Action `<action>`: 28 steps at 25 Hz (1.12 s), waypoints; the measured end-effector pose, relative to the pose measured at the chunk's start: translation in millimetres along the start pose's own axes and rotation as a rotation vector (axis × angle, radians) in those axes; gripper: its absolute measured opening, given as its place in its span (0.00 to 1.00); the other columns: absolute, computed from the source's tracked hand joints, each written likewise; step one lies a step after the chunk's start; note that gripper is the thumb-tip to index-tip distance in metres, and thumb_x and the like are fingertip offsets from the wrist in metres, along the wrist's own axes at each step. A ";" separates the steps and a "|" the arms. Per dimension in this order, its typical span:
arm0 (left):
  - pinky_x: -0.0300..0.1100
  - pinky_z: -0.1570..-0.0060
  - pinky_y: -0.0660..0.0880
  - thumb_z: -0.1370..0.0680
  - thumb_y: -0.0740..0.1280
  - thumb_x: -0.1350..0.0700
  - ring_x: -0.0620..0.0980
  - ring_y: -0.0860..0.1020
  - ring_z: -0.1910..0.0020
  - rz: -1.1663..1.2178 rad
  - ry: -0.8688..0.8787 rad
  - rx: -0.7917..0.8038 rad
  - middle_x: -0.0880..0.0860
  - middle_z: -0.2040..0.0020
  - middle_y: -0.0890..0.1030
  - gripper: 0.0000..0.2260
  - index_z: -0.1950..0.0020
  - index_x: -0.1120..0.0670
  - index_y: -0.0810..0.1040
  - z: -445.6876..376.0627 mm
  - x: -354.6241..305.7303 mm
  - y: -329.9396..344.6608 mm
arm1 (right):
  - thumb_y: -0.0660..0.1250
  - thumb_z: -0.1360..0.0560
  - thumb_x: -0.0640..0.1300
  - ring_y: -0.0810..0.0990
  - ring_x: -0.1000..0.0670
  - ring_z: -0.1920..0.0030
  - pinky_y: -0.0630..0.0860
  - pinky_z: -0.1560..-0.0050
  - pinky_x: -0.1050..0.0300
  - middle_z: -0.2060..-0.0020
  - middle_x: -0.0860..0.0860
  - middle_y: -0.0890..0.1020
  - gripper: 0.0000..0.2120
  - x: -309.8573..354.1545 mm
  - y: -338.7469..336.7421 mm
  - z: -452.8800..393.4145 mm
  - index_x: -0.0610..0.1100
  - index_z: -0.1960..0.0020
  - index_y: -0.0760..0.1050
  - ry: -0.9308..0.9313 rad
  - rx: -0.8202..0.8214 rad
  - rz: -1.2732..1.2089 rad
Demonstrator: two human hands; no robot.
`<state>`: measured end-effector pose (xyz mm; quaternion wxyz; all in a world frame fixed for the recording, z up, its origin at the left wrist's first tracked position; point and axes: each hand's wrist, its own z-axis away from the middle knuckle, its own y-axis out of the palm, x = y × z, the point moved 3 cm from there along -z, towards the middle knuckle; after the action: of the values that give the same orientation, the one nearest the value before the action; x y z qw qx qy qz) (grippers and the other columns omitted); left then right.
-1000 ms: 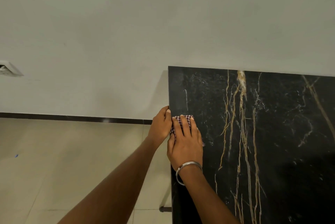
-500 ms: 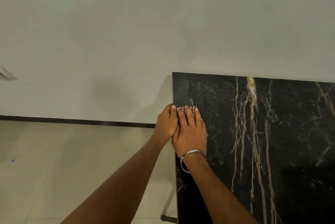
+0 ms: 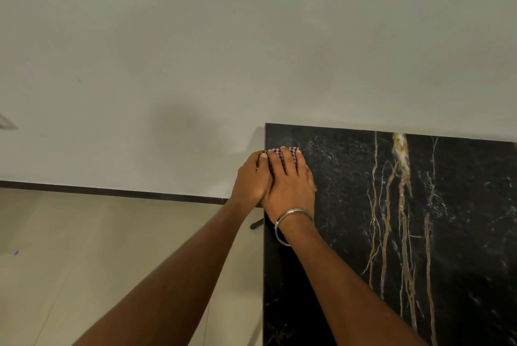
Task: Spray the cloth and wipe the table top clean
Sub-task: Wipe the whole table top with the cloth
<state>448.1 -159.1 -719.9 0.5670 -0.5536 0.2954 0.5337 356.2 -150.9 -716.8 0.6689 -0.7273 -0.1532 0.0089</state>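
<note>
Black table top point(image 3: 461, 233) veined gold and white; cloth point(image 3: 282, 153) checked maroon-white; silver bangle point(image 3: 291, 222)
</note>
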 end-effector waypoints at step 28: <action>0.38 0.41 0.68 0.16 0.51 0.50 0.51 0.73 0.35 -0.059 0.047 -0.007 0.52 0.31 0.72 0.19 0.26 0.54 0.64 -49.1 -5.4 9.4 | 0.52 0.21 0.52 0.55 0.46 0.24 0.57 0.26 0.46 0.25 0.49 0.62 0.25 -86.9 -9.0 -83.0 0.49 0.25 0.59 -0.020 -0.087 0.018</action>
<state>450.6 -208.7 -728.2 0.5737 -0.5763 0.2902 0.5045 289.6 -251.4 -716.0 0.6350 -0.7569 -0.1535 0.0158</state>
